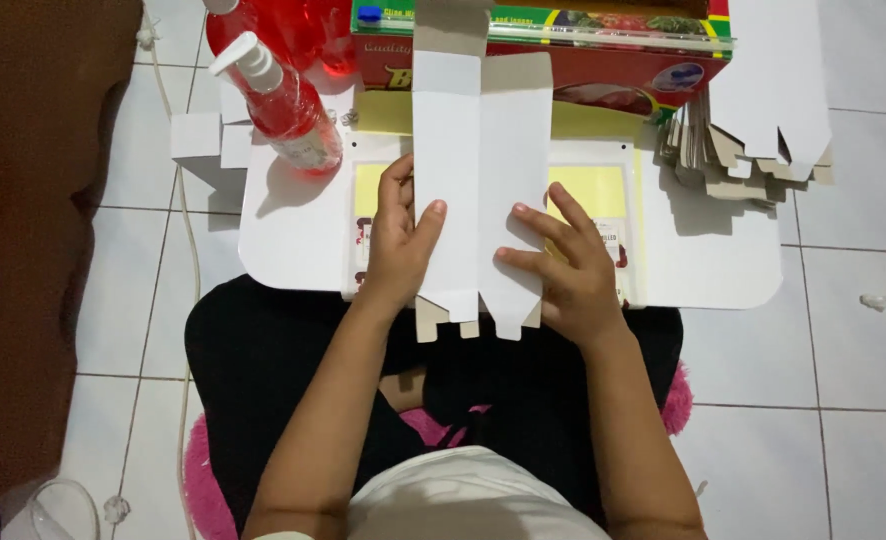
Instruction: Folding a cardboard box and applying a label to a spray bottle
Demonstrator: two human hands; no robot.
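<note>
A flat white cardboard box blank (pixel 478 170) lies lengthwise on a small white lap table (pixel 293 240), its bottom flaps hanging over the near edge. My left hand (pixel 399 240) grips the blank's left edge, thumb on top. My right hand (pixel 563 265) presses down on its right side with fingers spread. Under the blank lies a yellow and white printed sheet (pixel 603 190).
A pump bottle of red liquid (pixel 283 105) stands at the table's back left. A red and green printed carton (pixel 603 60) sits behind. A stack of flat box blanks (pixel 753 140) lies at the right. White tiled floor surrounds; brown furniture (pixel 23 230) is at left.
</note>
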